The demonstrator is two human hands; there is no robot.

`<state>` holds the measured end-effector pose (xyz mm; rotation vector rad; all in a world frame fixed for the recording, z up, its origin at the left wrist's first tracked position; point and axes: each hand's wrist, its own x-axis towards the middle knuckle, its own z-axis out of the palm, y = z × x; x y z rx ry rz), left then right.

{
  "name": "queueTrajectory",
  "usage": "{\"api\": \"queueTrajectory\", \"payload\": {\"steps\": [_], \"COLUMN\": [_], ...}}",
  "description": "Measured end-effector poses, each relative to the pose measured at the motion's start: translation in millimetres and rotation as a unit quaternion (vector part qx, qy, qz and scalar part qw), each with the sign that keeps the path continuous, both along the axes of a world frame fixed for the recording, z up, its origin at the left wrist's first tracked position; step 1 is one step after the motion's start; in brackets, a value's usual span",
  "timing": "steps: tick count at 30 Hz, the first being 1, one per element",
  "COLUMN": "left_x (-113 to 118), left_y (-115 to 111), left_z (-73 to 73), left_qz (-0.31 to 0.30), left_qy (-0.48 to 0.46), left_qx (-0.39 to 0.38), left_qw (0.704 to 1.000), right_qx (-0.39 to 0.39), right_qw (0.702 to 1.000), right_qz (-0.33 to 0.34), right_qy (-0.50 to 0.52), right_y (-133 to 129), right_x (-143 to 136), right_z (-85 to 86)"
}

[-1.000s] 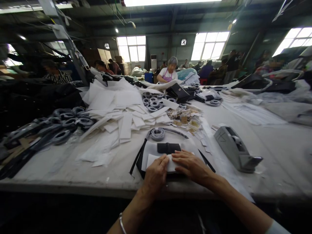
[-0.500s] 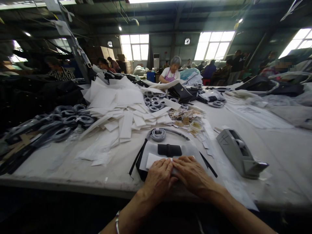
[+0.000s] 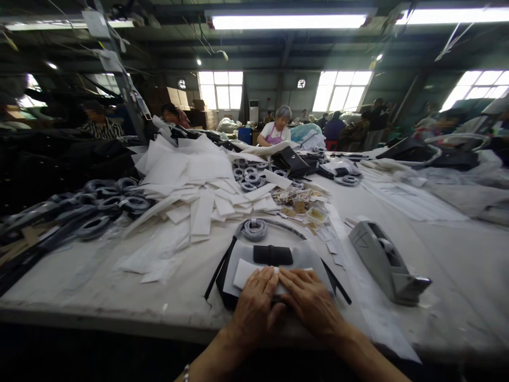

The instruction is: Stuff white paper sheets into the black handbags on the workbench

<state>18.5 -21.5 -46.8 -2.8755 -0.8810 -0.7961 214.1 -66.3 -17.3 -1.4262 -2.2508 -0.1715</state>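
Note:
A black handbag (image 3: 222, 289) lies near the table's front edge, with a pale translucent sheet (image 3: 234, 254) over it and a black strap tab (image 3: 272, 254) showing on top. Across the bag rests a white foam strip (image 3: 243, 271). My left hand (image 3: 256, 300) lies on the strip, fingers stretched out over it. Beside it my right hand (image 3: 308, 297) presses on the strip's other half, its fingers also extended. The two hands nearly touch at the index fingers, and both thumbs point inward on the near side. A wrapped coiled strap (image 3: 254, 229) sits just behind the bag.
A grey tape dispenser (image 3: 385, 262) stands to the right. White foam pieces (image 3: 202, 212) are heaped at the back left, near wrapped strap coils (image 3: 99, 201). Tags (image 3: 296, 199) and a small plastic tub (image 3: 317, 215) lie behind. A co-worker (image 3: 278, 127) sits across the table.
The view has tilted up slightly, so the table sits lower in the picture. Both hands stay on the foam strip, with little visible movement.

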Motion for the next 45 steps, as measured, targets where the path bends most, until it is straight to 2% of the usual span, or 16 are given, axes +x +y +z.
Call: {"api": "queueTrajectory", "payload": {"steps": [3,8,12,16,21,23,26,29,31,33,36,40,43,45], "left_x": [0.2,1.6,4.0,5.7,7.2,8.3,9.4,9.4,9.7,10.4,10.6,6.5,2.4,0.9], "left_y": [-2.3,-4.2,-3.3,-1.7,0.9,3.2,8.9,15.6,18.9,20.2,19.0,18.2,20.3,21.4], "left_z": [2.7,-2.5,-6.0,-7.1,-11.0,-13.5,-16.7,-19.8,-22.3,-24.5,-23.1,-10.1,1.3,6.4], "left_qz": [0.017,0.037,0.048,0.060,0.055,0.055,0.045,0.034,0.028,0.021,0.027,-0.012,-0.036,-0.030], "left_qy": [-0.026,-0.028,-0.036,-0.015,0.003,0.017,0.060,0.113,0.139,0.151,0.156,0.147,0.130,0.119], "left_qx": [0.032,0.099,0.110,0.088,0.081,0.080,0.080,0.087,0.098,0.115,0.132,0.097,0.070,0.064], "left_qw": [0.999,0.994,0.992,0.994,0.995,0.995,0.994,0.989,0.985,0.982,0.979,0.984,0.988,0.990], "right_qx": [0.044,0.132,0.162,0.071,-0.044,-0.110,-0.193,-0.238,-0.248,-0.227,-0.152,-0.066,-0.043,-0.053], "right_qw": [0.999,0.991,0.987,0.997,0.999,0.993,0.980,0.971,0.969,0.972,0.984,0.991,0.992,0.992], "right_qz": [-0.004,-0.023,-0.002,0.020,-0.012,-0.023,-0.031,-0.010,0.015,0.023,-0.007,-0.038,-0.060,-0.075], "right_qy": [0.013,0.007,-0.002,-0.007,0.007,0.025,0.039,0.025,-0.009,-0.046,-0.089,-0.110,-0.100,-0.087], "right_y": [-1.5,-1.4,-0.3,2.9,10.9,12.7,9.7,1.7,-2.9,-5.3,-5.9,-4.8,-3.4,-2.7], "right_x": [0.1,-4.2,-8.3,-12.7,-14.6,-11.8,-6.3,-2.0,-1.0,-1.9,-5.9,-10.5,-14.4,-17.6], "right_z": [-5.0,-9.1,1.5,17.7,11.9,10.7,20.3,33.1,35.1,30.2,14.6,-4.9,-9.8,-5.9]}}
